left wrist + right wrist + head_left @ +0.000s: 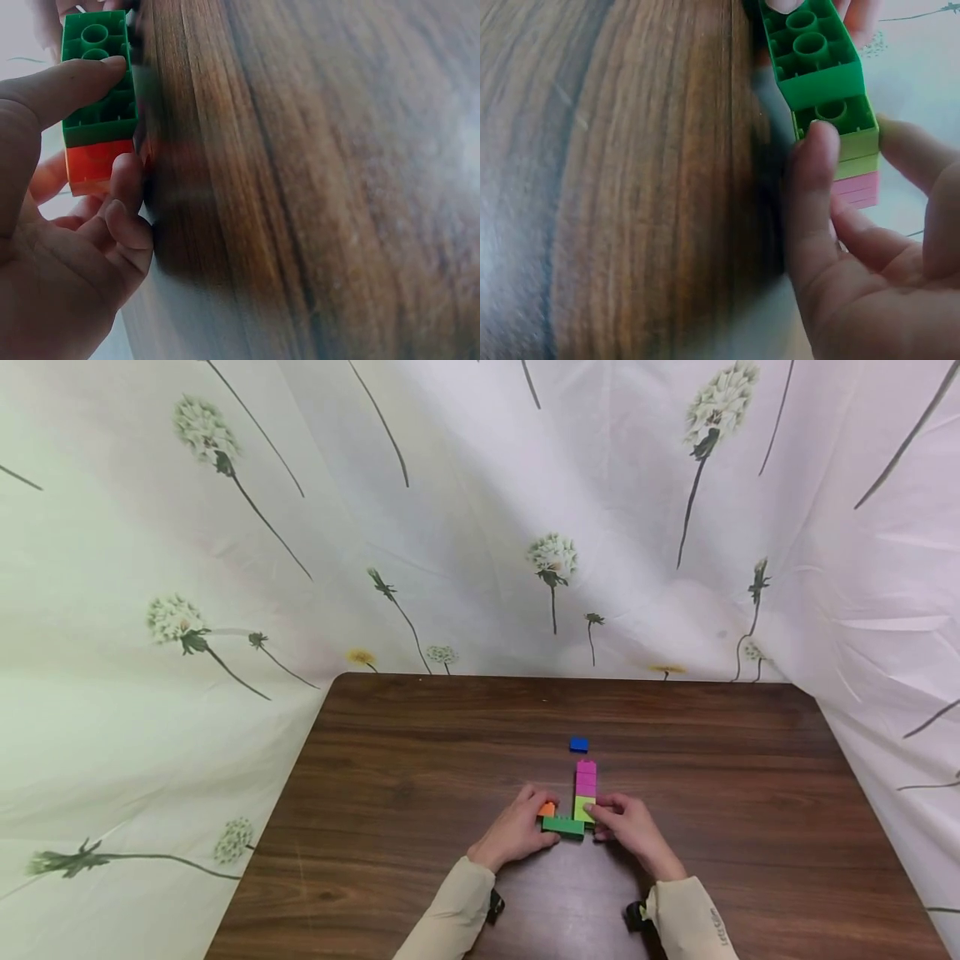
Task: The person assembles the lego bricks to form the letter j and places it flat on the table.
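My left hand grips a green toy building brick and an orange brick behind it. In the left wrist view its thumb lies across the hollow underside of the green brick, with fingers curled by the orange brick. Opposite, my right hand pinches a column of lime bricks and pink bricks. Its thumb presses the open underside of the nearest lime brick in the right wrist view. The green brick adjoins the lime end; whether they are locked together I cannot tell.
A small blue brick lies alone on the brown wooden table, beyond the pink end. White cloth with a dandelion print hangs behind the table and along its sides.
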Available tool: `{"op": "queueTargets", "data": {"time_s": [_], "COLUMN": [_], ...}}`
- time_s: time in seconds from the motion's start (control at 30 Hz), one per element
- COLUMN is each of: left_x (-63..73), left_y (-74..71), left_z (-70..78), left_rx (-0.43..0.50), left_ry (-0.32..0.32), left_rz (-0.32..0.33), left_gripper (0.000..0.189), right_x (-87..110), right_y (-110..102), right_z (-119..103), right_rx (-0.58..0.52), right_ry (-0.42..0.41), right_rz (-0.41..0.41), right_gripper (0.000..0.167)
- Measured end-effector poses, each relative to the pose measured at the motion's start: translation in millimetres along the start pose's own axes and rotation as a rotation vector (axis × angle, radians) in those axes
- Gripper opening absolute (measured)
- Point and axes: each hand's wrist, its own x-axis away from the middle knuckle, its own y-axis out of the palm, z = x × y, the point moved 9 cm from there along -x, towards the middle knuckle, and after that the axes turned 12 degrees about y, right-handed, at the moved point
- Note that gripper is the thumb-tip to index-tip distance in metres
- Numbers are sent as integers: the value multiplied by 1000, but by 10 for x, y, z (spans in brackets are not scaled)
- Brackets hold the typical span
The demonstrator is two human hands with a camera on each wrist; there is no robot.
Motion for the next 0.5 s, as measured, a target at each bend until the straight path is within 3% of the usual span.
{"op": "queueTargets", "data": {"time_s": [0.3,0.5], "left_x": [1,-29], "left_y": [-3,22], "left_z": [-41,-110], "left_rx": [33,97], "left_ry": [-20,-60], "left_rz": [26,21], "left_gripper": [48,52], "right_x": [-4,-118], "right_y": [-63,-194], "right_z": [-30,-82], "right_rx": [90,67], "right_ry": [-42,-72], "right_rz": [66,102], "right_gripper": [30,31]}}
